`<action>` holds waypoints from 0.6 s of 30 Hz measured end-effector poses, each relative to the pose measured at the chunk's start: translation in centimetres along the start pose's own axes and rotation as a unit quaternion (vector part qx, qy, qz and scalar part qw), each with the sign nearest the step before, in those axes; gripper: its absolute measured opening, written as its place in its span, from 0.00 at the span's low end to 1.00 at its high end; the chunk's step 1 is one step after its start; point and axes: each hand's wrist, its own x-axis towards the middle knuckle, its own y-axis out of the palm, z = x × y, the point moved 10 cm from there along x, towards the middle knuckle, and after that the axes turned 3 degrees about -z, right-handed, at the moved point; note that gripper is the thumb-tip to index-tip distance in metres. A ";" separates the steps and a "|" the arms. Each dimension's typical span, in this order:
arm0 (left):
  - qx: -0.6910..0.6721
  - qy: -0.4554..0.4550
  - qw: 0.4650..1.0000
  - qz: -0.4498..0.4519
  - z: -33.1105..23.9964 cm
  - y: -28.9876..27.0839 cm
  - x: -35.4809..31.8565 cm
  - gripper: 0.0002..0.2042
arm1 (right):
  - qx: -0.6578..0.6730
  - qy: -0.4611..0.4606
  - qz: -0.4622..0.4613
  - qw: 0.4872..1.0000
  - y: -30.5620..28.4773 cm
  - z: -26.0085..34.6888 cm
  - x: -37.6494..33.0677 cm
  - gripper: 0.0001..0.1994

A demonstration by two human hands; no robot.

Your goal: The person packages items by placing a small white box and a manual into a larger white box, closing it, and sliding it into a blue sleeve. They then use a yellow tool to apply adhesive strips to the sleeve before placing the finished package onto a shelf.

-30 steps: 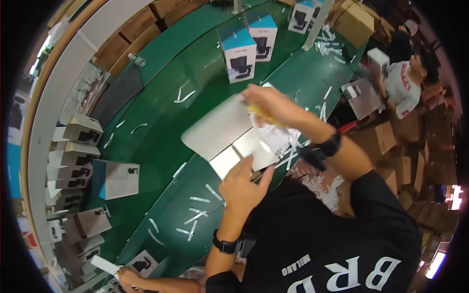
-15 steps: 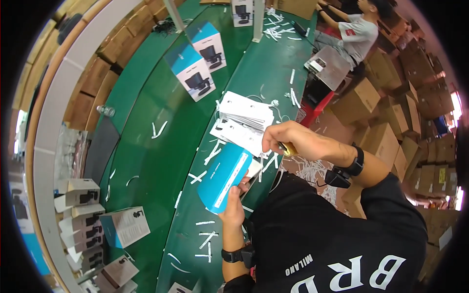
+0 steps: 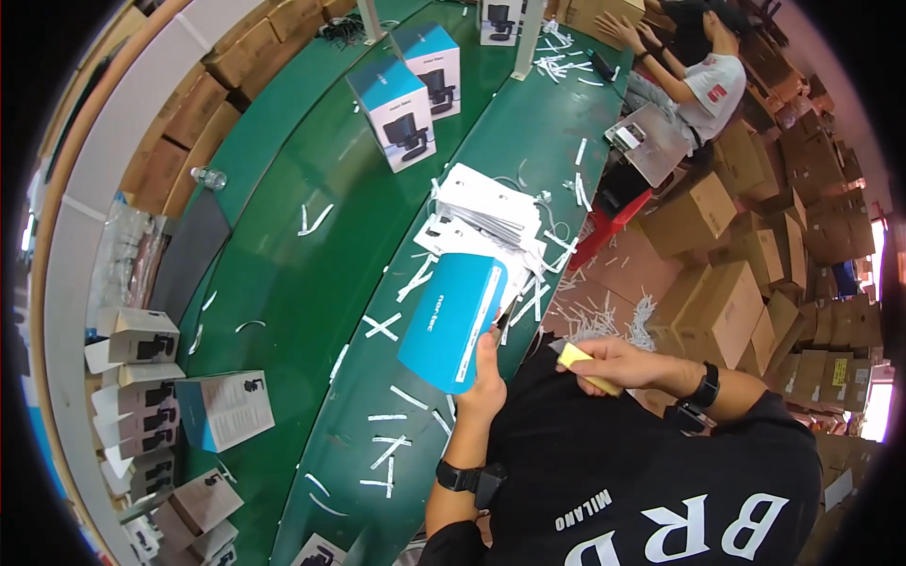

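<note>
My left hand (image 3: 484,385) is closed round the near end of a carton with a bright blue flap (image 3: 444,316), thumb along its edge. The flap has rounded corners and a white strip with small marks down its right side; it hides most of the carton's body. My right hand (image 3: 625,368), off to the right over my lap, grips a yellow-handled box cutter (image 3: 595,375). Its dark blade points up and left, apart from the carton. Just beyond the flap lies a stack of white printed cards (image 3: 486,212) on the green table (image 3: 311,283).
White paper strips (image 3: 382,326) litter the table. Blue-topped cartons (image 3: 406,127) stand farther off, with an opened blue-and-white carton (image 3: 231,407) at the left. A plastic bottle (image 3: 209,178) lies at far left. Another person (image 3: 703,94) sits at upper right, near brown boxes (image 3: 694,217).
My right hand has drawn away from the top of the blue flap, down and right toward my lap, with the box cutter. The carton has shifted slightly and its flap faces up more fully.
</note>
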 end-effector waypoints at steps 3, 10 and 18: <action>-0.016 -0.020 1.000 -0.008 0.6 -0.5 -0.7 0.16 | -0.235 -0.154 -0.034 0.959 1.5 6.4 0.4 0.12; -0.025 -0.034 0.999 0.003 1.0 -0.4 -0.7 0.17 | -0.240 -0.227 -0.092 0.939 2.1 11.5 4.1 0.14; -0.065 -0.033 0.996 -0.051 0.8 -1.0 -1.1 0.16 | -0.033 -0.160 -0.045 0.986 3.7 8.2 5.7 0.16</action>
